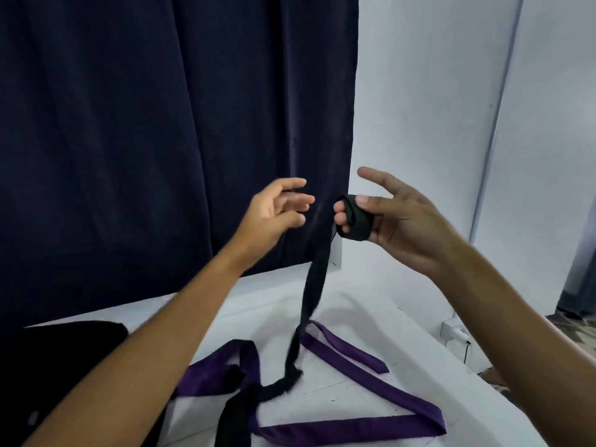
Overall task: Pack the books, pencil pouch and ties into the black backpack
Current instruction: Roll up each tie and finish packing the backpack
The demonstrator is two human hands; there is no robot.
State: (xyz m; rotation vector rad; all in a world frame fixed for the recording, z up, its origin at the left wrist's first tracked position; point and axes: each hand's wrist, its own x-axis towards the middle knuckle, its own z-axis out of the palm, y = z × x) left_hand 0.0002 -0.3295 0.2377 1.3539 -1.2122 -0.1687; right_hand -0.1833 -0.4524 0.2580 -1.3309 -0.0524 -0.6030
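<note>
Right hand (396, 221) pinches black tie (314, 282) wound round its fingers; left hand (277, 208) spread, empty

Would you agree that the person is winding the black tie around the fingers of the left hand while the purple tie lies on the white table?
Not quite: the head view shows the black tie wound around the fingers of the right hand, not the left. The left hand is open beside it and holds nothing. The purple tie does lie on the white table.
</note>
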